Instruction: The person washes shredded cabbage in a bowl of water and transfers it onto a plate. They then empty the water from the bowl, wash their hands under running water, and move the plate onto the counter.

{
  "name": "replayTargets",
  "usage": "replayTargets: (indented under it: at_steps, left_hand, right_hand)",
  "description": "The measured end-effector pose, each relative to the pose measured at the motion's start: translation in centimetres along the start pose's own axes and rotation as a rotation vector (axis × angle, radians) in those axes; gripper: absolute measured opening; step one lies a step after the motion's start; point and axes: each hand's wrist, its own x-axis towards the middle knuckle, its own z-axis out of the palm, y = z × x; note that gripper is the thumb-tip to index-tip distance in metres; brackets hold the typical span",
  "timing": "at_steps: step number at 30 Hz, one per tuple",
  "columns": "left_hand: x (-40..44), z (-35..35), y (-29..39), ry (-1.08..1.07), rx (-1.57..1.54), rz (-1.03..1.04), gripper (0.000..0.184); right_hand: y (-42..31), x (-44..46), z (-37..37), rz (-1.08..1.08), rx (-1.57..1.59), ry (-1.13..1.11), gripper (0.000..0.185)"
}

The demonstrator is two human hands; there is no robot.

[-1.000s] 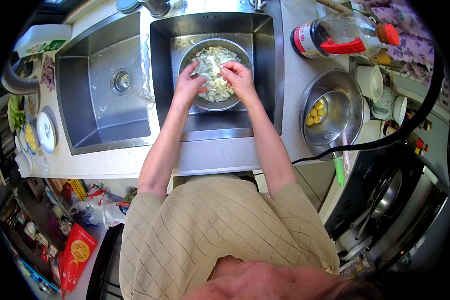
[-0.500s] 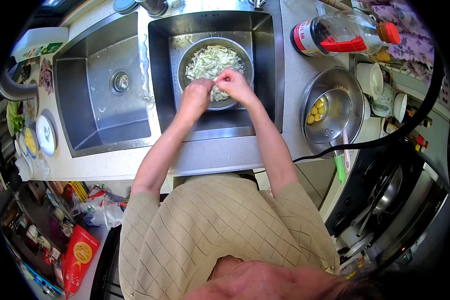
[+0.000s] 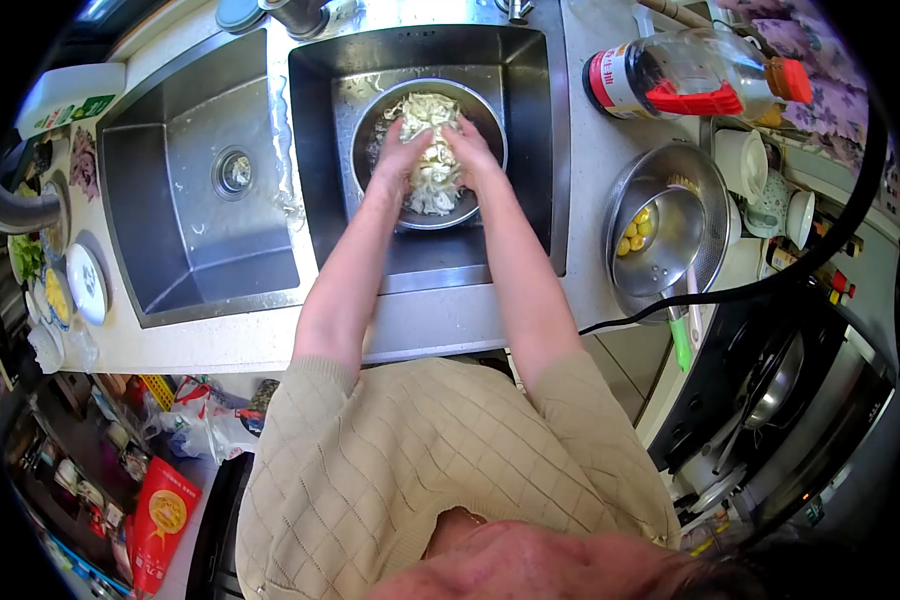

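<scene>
A round metal bowl (image 3: 488, 118) stands in the right sink basin (image 3: 530, 200). Pale torn strips (image 3: 435, 185), which look like shredded mushrooms, are heaped inside it. My left hand (image 3: 399, 160) cups the heap from the left, fingers sunk among the strips. From the opposite side my right hand (image 3: 472, 157) presses in, so a bunch of strips sits between both palms. The fingertips are partly hidden by the strips, and whether water is in the bowl I cannot tell.
To the left lies a second basin (image 3: 185, 230) with a drain (image 3: 234, 172). On the right counter are a large sauce bottle (image 3: 695, 75) lying on its side and a colander (image 3: 710, 240) holding a strainer (image 3: 675, 250) with yellow balls (image 3: 634, 232). A black cable (image 3: 740, 293) crosses there.
My hands were pinched together over the bowl's near part. They have moved apart and farther in, and now gather the strips between them.
</scene>
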Motion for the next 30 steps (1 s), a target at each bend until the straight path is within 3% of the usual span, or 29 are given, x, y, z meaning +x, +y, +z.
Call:
replayTargets:
  at_steps: [4, 7, 8, 11, 12, 15, 16, 19, 20, 26, 30]
  left_hand:
    - [-0.6, 0.9, 0.3, 0.034, 0.022, 0.029, 0.051]
    - [-1.7, -0.1, 1.4, -0.042, 0.073, 0.090, 0.049]
    - [-2.3, -0.3, 2.1, -0.040, 0.045, 0.027, 0.049]
    - [-3.7, -1.1, 3.7, -0.081, -0.008, -0.052, 0.049]
    - [-3.7, -1.3, 3.8, -0.074, -0.004, -0.068, 0.048]
    - [-3.5, -1.9, 3.6, -0.068, -0.016, -0.111, 0.046]
    - [-3.4, -2.0, 3.5, -0.076, -0.034, -0.119, 0.046]
    - [-3.4, -2.0, 3.2, -0.092, -0.086, -0.160, 0.044]
    - [-3.5, -2.0, 3.2, -0.094, -0.102, -0.175, 0.043]
    - [-2.1, -3.3, 1.9, -0.031, 0.009, -0.158, 0.046]
    - [-4.5, -2.6, 2.4, 0.067, 0.281, 0.067, 0.049]
  right_hand:
    - [1.5, 1.7, -0.1, -0.050, 0.196, -0.081, 0.055]
    - [0.8, 1.1, -0.8, -0.201, 0.032, -0.097, 0.055]
    - [0.5, 0.6, -1.1, -0.224, 0.070, -0.102, 0.052]
    - [-0.5, -0.8, -1.7, -0.384, -0.158, -0.109, 0.050]
    - [-0.3, -0.6, -1.5, -0.650, -0.383, -0.006, 0.048]
    - [-0.3, -2.0, -2.2, -0.925, -0.829, 0.288, 0.042]
    - [-1.2, -2.7, -2.2, -0.708, -0.697, 0.120, 0.035]
    - [-0.4, -2.6, -1.6, -0.676, -0.564, -0.064, 0.033]
    - [-0.4, -2.6, -1.5, -0.671, -0.655, -0.089, 0.034]
    - [2.0, -0.7, -0.6, -0.713, -0.859, 0.003, 0.031]
    - [1.8, -0.1, -0.8, -0.559, -0.929, 0.040, 0.026]
